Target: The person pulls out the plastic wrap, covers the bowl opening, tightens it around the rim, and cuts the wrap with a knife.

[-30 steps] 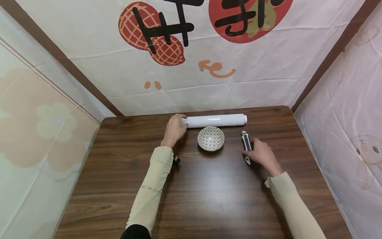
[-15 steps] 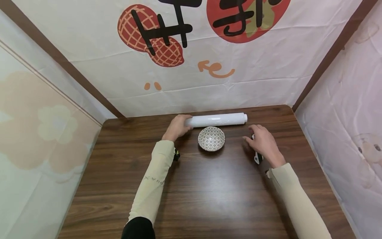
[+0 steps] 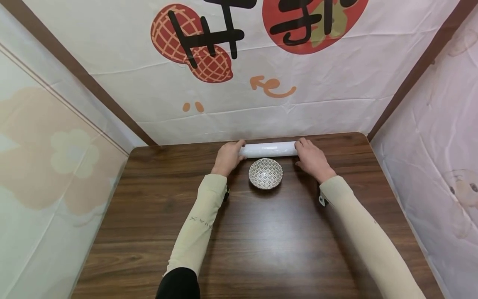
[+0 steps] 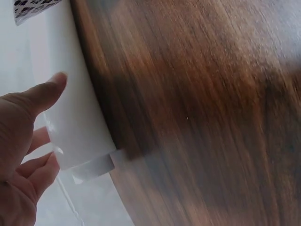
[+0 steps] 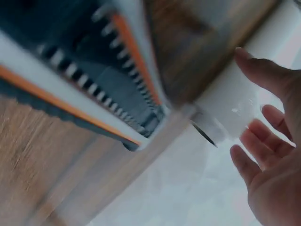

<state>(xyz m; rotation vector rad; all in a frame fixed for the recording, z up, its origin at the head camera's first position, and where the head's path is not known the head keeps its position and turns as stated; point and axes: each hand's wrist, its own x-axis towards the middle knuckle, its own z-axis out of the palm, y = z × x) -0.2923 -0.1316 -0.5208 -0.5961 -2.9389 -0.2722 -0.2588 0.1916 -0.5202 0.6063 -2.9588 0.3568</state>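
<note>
A white roll of cling film (image 3: 269,149) lies along the far edge of the table. My left hand (image 3: 227,158) grips its left end, thumb (image 4: 54,87) on the near side and fingers behind. Around the right end, my right hand (image 3: 311,160) has its thumb on the near side and its fingers on the far side. Just in front of the roll stands a small patterned bowl (image 3: 266,173). Under my right wrist lies a utility knife (image 3: 322,200), mostly hidden in the head view; its toothed slide channel (image 5: 108,80) looms large and blurred in the right wrist view.
The dark wooden table (image 3: 257,249) stretches toward me. A printed white cloth (image 3: 317,112) hangs right behind its far edge, and more cloth walls flank both sides.
My right hand has let go of the utility knife, which lies slightly farther right, and has moved forward and left onto the roll's right end. My left hand has stayed at the left end.
</note>
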